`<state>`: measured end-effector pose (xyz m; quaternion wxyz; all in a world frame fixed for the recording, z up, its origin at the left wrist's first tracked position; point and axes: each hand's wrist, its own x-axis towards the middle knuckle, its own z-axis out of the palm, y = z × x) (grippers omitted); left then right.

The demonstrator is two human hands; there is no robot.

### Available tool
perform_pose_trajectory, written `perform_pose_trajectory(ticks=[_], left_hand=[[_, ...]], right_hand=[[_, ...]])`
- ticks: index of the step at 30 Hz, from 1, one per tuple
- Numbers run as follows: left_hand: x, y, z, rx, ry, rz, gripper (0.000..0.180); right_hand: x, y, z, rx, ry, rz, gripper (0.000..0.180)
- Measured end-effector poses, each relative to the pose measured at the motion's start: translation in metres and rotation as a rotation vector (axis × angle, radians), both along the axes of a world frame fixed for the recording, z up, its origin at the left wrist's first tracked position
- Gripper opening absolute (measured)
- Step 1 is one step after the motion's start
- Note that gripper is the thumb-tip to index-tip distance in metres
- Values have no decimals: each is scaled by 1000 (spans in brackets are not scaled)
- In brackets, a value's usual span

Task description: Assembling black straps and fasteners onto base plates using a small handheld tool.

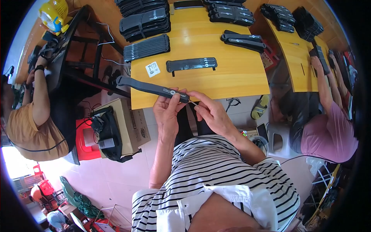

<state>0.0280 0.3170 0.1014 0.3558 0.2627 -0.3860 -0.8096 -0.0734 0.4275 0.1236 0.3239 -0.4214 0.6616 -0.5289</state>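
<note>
Toward ten o'clock from the left hand (167,113), pinched in its fingers, runs the strap (147,86). The right hand (212,114) pinches a stick (193,103).

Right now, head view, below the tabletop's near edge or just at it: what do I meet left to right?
Co-worker's brown shirt → cardboard box → left hand, holding a dark strip → right hand → yellow-green slipper → co-worker's mauve shirt

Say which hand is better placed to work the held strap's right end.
Probably the right hand: it pinches a thin item at that end, while the left hand holds the strap.
</note>
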Motion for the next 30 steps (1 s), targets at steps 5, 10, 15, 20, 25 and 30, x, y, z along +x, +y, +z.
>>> perform_pose_trajectory(ticks=[5,10,15,20,25,30], left_hand=[[0,-1,-1,11,13,-2,23],[0,-1,-1,-14,-18,-3,23],[0,-1,-1,-57,-63,21,23],[-2,0,0,-145,-104,40,21],[-4,4,1,-142,-46,85,23],[-6,12,1,-183,-37,128,23]], right_hand=[[1,0,7,25,10,12,45],[1,-2,3,31,-2,21,43],[1,-3,-4,1,58,10,41],[-2,-3,-7,-14,-25,12,40],[-1,-3,4,20,-31,10,45],[0,-1,0,-12,-75,-4,48]])
